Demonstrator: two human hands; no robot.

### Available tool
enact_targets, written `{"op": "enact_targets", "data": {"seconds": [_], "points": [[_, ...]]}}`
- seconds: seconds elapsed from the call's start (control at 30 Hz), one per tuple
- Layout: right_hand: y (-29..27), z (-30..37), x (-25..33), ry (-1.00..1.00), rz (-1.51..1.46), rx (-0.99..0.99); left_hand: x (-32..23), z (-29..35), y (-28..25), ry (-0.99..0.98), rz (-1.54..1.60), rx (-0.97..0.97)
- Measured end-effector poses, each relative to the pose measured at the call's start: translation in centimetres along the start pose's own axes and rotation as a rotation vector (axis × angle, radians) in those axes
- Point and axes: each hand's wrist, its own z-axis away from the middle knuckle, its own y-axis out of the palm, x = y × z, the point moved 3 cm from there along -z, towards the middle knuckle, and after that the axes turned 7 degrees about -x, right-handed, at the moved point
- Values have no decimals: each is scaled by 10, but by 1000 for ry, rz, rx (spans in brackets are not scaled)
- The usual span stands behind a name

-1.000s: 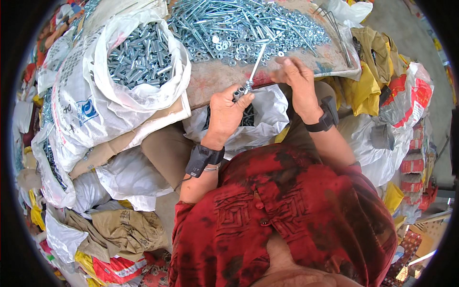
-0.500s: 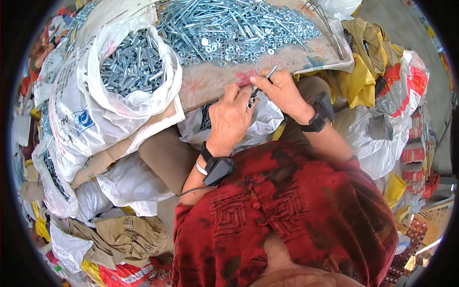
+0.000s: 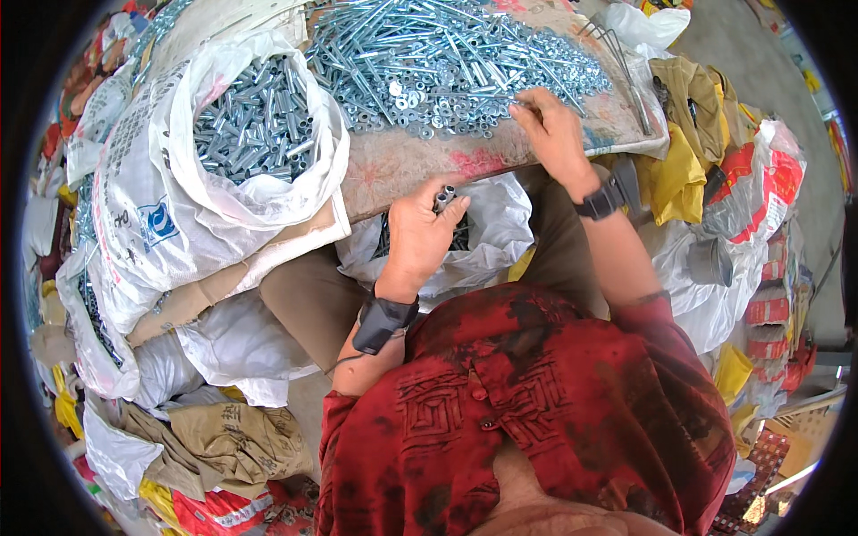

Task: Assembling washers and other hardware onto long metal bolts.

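Observation:
My left hand (image 3: pixel 418 234) is closed around a few short silver metal sleeves (image 3: pixel 444 198), whose round open ends show between the thumb and fingers. It is held just off the near edge of the board, over an open white bag. My right hand (image 3: pixel 556 134) is at the near right part of the heap of hardware. Its thumb and forefinger are bent close together beside the flat washers (image 3: pixel 447 119); anything between the tips is too small to make out. Behind the washers lie many long, thin silver bolts (image 3: pixel 384 62).
A white woven sack (image 3: pixel 134 214), its rim rolled down, holds many metal sleeves (image 3: pixel 259 125) on the left. The cloth-covered board (image 3: pixel 384 170) carries the heap. Bent wire rods (image 3: pixel 626 67) lie at its right end. The white bag (image 3: pixel 500 214) below holds more dark metal parts.
My hands were together, with a dark rod-like piece in the right fingers. They have since parted: the right moved up and right to the heap, the left slightly down and left, still holding the sleeves.

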Motion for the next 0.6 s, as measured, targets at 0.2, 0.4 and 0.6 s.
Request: {"op": "enact_targets", "data": {"seconds": [0.2, 0.4, 0.6], "points": [[13, -26, -12, -151, 615, 53, 5, -6, 3, -534, 1066, 73], [3, -22, 0, -173, 242, -19, 6, -8, 2, -558, 1302, 107], [-27, 11, 60, -53, -371, -266, 11, -8, 0, -596, 1398, 39]]}}
